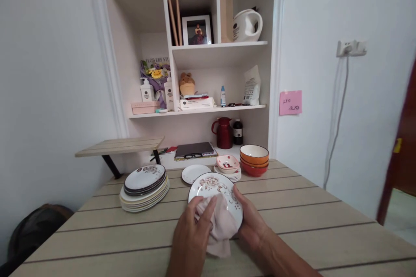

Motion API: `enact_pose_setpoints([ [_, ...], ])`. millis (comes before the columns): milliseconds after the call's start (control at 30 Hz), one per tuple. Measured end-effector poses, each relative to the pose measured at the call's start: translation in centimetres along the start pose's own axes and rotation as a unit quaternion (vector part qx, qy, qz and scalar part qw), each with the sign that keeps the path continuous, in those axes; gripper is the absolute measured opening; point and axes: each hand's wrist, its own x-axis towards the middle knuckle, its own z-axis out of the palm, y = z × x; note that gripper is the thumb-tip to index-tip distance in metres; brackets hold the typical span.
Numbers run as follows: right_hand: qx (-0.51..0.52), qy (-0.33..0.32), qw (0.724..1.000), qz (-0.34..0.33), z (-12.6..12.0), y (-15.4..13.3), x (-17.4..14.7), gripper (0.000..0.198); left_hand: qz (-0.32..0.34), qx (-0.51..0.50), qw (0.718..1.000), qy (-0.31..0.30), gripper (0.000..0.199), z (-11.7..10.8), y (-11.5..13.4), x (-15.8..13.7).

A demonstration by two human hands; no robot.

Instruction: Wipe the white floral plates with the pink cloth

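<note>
A white plate [211, 184] with a brown floral print and dark rim is held tilted above the table. My right hand [251, 218] grips its right edge, with the thumb on the face and the other fingers hidden behind. Bunched against the plate's lower front is a pale pink cloth [222, 223]. My left hand [196, 225] is closed on that cloth, pressing it to the plate. Just behind lies a small white plate [195, 173] on the table.
On the wooden table [130, 242], a stack of plates [145, 186] stands left. Small dishes [228, 163] and stacked orange and red bowls [254, 160] sit behind my hands. Farther back are a red jug [223, 133], a dark bottle [238, 132], a laptop [195, 150] and a raised wooden shelf [120, 146].
</note>
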Motion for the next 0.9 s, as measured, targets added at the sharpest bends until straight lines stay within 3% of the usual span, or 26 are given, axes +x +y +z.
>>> enact_pose_setpoints([
  [267,0.004,0.035,0.998,-0.043,0.1,-0.8,0.1,0.046,-0.07,0.109,0.986,0.107,0.029,-0.6,-1.2,0.1],
  [333,0.009,0.034,0.998,-0.051,-0.1,-1.0,0.1,0.047,-0.044,0.108,0.981,0.152,0.03,-1.2,-1.3,0.3],
  [400,0.012,0.02,0.998,-0.056,-0.2,-1.1,0.2,0.049,0.026,0.081,0.981,0.173,0.032,-1.6,-0.9,0.6],
  [500,0.003,-0.006,0.999,-0.041,-0.5,-1.1,0.3,0.058,0.145,0.009,0.981,0.13,0.035,-1.4,0.1,0.9],
  [600,-0.01,-0.013,1.0,-0.026,-0.5,-1.1,0.3,0.062,0.191,-0.027,0.976,0.099,0.028,-0.5,0.7,0.9],
  [767,-0.013,-0.012,1.0,-0.005,-0.6,-1.0,0.2,0.06,0.176,-0.024,0.984,-0.032,0.029,0.8,0.0,0.6],
  [900,-0.017,-0.004,0.999,0.04,-0.6,-0.7,0.1,0.066,0.159,-0.025,0.985,-0.068,0.037,1.7,-0.7,0.2],
])
